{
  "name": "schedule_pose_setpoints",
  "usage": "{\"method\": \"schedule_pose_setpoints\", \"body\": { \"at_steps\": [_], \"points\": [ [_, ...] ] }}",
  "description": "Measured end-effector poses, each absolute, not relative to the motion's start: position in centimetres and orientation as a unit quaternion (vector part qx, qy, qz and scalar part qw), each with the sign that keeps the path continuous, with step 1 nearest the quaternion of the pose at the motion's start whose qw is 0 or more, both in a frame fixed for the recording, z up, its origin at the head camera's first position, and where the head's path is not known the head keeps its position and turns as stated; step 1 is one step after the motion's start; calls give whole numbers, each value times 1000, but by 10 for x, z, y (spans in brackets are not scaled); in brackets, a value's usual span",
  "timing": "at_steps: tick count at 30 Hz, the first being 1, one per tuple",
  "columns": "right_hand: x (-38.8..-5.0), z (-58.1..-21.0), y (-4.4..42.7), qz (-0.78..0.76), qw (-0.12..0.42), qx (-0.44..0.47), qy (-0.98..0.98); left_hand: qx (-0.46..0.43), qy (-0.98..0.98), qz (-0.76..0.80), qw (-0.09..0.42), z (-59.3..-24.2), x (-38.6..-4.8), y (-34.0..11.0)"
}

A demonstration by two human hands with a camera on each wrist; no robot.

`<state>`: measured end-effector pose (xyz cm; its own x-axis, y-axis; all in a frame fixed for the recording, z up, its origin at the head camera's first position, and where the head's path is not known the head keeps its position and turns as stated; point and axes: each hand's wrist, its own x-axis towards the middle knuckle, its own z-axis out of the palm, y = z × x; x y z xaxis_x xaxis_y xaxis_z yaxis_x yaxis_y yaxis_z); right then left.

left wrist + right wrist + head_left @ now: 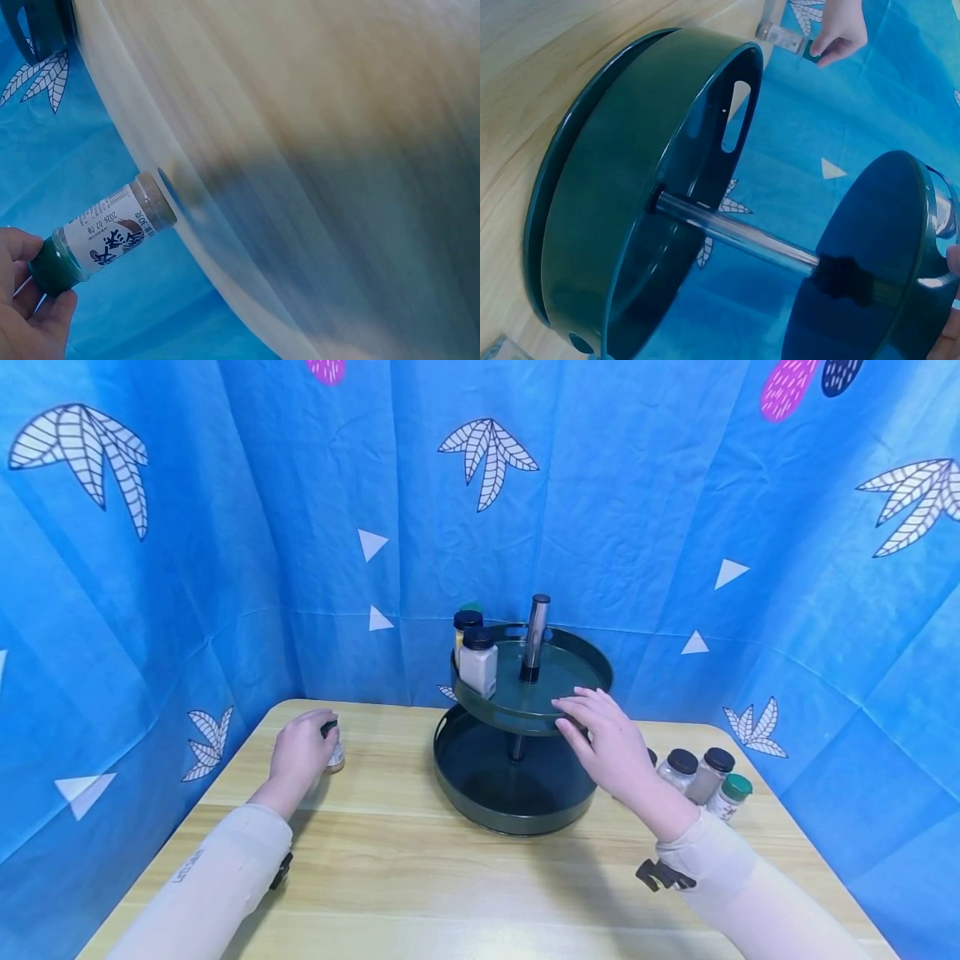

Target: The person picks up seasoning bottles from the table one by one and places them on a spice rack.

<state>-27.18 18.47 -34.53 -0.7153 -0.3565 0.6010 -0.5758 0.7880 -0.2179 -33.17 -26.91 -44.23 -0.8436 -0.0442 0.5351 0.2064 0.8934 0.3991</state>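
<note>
My left hand (pixel 302 747) pinches the green cap (pixel 54 264) of a small clear spice jar (pixel 116 229) with a white printed label. The jar's base is at or just above the table's left side; contact cannot be told. At the centre stands a dark green two-tier turntable rack (pixel 517 814) with a metal post. My right hand (pixel 611 743) rests at the front right rim of its upper tier (pixel 510 720), fingers extended. On that tier's left side are a white-filled jar with black lid (pixel 478 664) and a yellowish jar (pixel 467 620) behind it; a green lid shows further back.
Right of the rack, partly behind my right forearm, several jars stand on the wooden table (pixel 420 885): black-lidded jars (pixel 711 774) and a green-lidded jar (pixel 730 797). A blue patterned curtain (pixel 480 543) encloses the table's back and sides. The lower tier holds no jars.
</note>
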Motion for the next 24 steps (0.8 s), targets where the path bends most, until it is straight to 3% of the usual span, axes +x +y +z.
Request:
{"method": "schedule_pose_setpoints", "body": {
  "at_steps": [24],
  "points": [
    [-270,-344,184,201,274,257,-905,-63,-925,-223,300,-441,-322,-269]
  ]
}}
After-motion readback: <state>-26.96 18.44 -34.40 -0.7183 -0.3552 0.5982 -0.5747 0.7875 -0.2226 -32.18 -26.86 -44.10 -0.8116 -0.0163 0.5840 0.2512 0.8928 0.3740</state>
